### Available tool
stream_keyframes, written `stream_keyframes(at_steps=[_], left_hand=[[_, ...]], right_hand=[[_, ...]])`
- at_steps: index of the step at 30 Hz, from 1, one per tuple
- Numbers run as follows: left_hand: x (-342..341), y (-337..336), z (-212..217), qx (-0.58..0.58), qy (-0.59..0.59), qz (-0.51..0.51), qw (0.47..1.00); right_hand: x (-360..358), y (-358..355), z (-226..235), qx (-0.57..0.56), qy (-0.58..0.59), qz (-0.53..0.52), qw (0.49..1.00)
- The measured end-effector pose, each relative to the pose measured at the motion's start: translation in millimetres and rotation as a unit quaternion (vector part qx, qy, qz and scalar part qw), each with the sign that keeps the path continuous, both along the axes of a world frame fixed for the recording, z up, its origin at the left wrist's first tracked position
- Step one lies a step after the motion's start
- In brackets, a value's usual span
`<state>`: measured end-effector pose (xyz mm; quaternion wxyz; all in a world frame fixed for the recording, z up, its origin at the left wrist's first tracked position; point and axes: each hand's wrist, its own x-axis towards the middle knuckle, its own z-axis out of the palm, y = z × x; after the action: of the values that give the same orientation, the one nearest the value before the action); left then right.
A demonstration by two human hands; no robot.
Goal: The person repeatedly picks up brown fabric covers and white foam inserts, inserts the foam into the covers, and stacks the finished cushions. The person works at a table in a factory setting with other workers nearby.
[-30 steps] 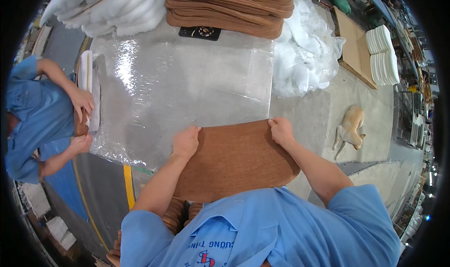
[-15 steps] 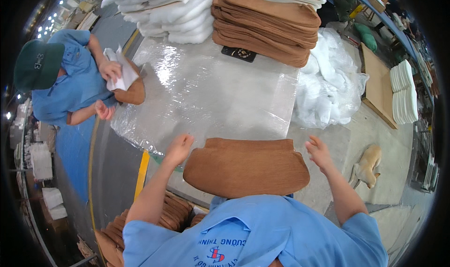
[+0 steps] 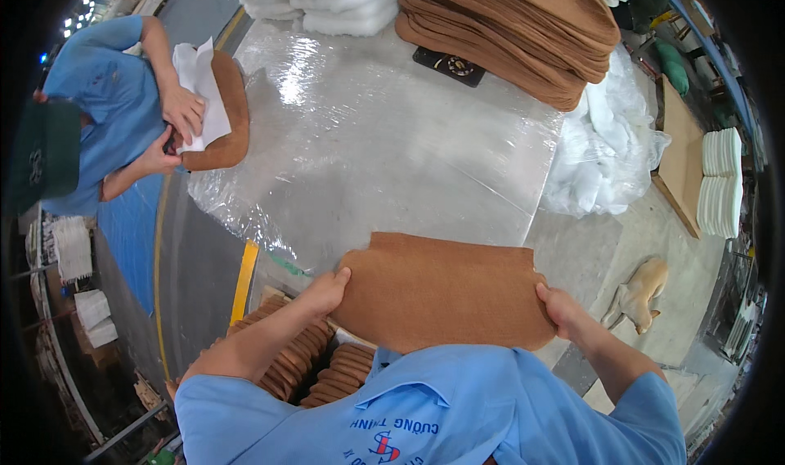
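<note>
Brown cushion (image 3: 446,293) stretches its long axis left to right between left hand (image 3: 330,292) and right hand (image 3: 559,308), each pinching the nearer end.

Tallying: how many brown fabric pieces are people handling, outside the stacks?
2: one rounded brown fabric piece between the left hand and right hand; another, partly under a white sheet, at the co-worker's hands. Others may be hidden.
</note>
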<state>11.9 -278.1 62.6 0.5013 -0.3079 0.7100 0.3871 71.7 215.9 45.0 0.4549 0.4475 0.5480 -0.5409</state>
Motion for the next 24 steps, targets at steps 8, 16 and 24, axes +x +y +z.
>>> stream_keyframes(at_steps=[8,16,24], left_hand=[[-31.1,9.5,-36.2,-0.068,-0.071,-0.008,0.995],[-52.6,10.8,-56.2,-0.116,-0.055,-0.082,0.988],[-34.3,-22.9,-110.4,-0.086,-0.020,-0.067,0.994]], right_hand=[[-28.9,-9.4,-8.3,0.048,-0.075,0.009,0.996],[-56.5,-7.5,-32.6,0.051,-0.099,0.047,0.993],[-36.8,3.2,-66.8,0.074,-0.058,0.083,0.992]])
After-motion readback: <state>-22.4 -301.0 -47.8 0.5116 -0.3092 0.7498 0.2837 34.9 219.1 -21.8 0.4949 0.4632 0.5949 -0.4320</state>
